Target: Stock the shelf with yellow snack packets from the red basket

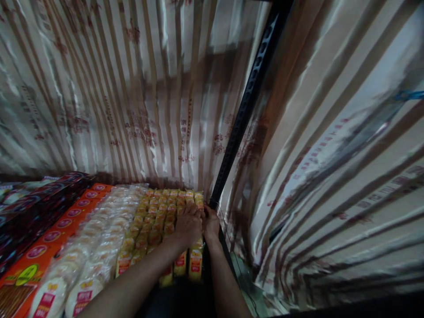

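Note:
Rows of small yellow wrapped snack packets (155,216) stand packed together on a dark shelf. My left hand (190,224) lies palm down across the rightmost rows, its fingers stretched forward over the wrappers. At the outer right side of the last row is my right hand (211,221). Its fingers bend in toward the packets and come close to the left fingertips. Whatever is between the right fingers is hidden. The front packets (195,263) bear red and white labels.
Left of the yellow rows lie clear-wrapped round white crackers (91,247), orange packs (53,238) and dark red packs (36,216). A black perforated post (243,117) rises at the right corner. Pleated printed sheeting (132,88) hangs behind and to the right. A thin cord (236,260) hangs beside the post.

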Available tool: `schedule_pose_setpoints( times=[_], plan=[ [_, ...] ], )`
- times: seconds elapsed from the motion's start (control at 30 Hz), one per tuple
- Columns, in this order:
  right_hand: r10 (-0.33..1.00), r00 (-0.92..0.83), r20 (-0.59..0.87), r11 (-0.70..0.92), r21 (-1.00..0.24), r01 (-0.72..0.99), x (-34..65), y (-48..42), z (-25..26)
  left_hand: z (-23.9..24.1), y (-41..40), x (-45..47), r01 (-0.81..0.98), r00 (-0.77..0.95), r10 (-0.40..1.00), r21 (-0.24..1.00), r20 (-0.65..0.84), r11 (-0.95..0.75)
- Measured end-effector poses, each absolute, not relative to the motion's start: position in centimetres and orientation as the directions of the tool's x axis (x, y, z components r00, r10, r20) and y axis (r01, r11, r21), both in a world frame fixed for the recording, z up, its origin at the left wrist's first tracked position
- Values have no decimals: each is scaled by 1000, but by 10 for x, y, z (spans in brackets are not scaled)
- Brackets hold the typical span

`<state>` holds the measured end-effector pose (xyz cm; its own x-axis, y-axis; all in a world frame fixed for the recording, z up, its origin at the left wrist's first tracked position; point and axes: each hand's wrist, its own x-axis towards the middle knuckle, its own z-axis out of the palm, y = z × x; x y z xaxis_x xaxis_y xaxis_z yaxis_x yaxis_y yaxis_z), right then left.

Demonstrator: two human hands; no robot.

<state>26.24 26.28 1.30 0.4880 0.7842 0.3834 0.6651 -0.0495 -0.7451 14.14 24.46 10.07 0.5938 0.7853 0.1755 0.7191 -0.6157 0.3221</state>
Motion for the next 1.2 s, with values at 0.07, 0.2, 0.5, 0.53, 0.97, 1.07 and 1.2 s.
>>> schedule_pose_setpoints(
  times=[0.07, 0.2, 0.5, 0.53, 0.97, 1.07, 1.2],
  plan=[
    [777, 502, 380, -55, -754, 655, 263, 265, 9, 97, 246, 140, 723, 592, 789, 323, 166, -611],
    [782, 502, 370, -51, -764, 643, 262, 268, 6, 93, 247, 141, 723, 589, 792, 335, 160, -605],
    [769, 555, 318, -77, -815, 574, 265, 269, 5, 98, 221, 128, 696, 516, 783, 363, 347, -620],
    [771, 555, 312, -76, -821, 566, 266, 269, 6, 98, 213, 125, 688, 509, 781, 373, 362, -622],
    [715, 659, 234, -51, -922, 383, 223, 141, 30, 66, 123, 100, 737, 437, 886, 504, 154, -451],
    [787, 572, 231, -76, -884, 461, 209, 106, 23, 65, 119, 98, 766, 414, 904, 497, 103, -407],
    [842, 445, 305, -31, -796, 605, 201, 93, 15, 73, 116, 97, 793, 406, 914, 500, -4, -349]
  ],
)
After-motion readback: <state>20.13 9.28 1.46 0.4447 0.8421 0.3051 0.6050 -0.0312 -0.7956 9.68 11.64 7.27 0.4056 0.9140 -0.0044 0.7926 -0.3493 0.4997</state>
